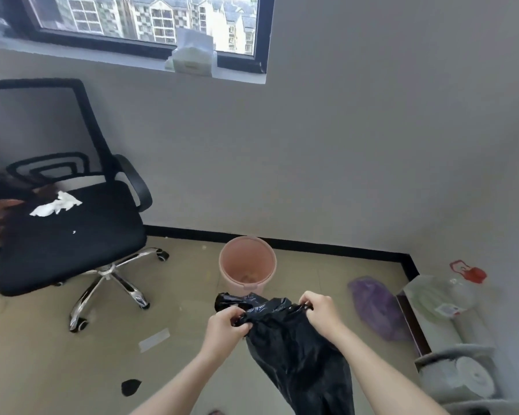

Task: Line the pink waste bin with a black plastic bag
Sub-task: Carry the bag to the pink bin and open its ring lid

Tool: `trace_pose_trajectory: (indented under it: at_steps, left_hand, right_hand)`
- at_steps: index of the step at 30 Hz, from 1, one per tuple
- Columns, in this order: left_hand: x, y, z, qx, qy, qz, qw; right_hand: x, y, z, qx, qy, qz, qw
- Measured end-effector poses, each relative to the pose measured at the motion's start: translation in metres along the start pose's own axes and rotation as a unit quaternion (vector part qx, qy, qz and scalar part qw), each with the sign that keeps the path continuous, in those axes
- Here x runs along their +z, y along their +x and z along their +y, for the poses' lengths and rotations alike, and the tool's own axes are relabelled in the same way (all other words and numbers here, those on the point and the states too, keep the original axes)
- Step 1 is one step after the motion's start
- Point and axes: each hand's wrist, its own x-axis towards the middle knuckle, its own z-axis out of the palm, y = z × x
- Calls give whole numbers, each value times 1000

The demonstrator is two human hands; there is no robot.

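The pink waste bin (247, 266) stands upright on the floor by the wall, with no liner in it. Just in front of it, in the air, hangs the black plastic bag (294, 351), crumpled and drooping down toward me. My left hand (226, 324) pinches the bag's top edge on the left. On the right, my right hand (321, 307) grips the same edge. The bag's mouth is bunched between the two hands and sits a little nearer to me than the bin's rim.
A black office chair (69, 232) with crumpled white tissue (56, 205) on its seat stands to the left. A purple bag (375, 307) lies on the floor at right, beside a low shelf (426, 322) with a plastic bottle. Small scraps litter the tiled floor.
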Motion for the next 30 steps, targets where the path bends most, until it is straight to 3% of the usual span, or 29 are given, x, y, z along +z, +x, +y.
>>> trace_pose_trajectory:
  at_steps: [7, 14, 22, 30]
  left_hand:
    - [53, 105, -23, -6, 45, -100, 994]
    - [143, 185, -66, -13, 51, -133, 990]
    - [225, 282, -199, -14, 58, -100, 993]
    - [253, 358, -332, 3, 84, -79, 993]
  right_hand:
    - [-3, 84, 39, 45, -111, -10, 993]
    - [29, 161, 115, 64, -206, 37, 976]
    - [173, 239, 213, -5, -192, 67, 979]
    - [328, 313, 257, 52, -157, 43, 985]
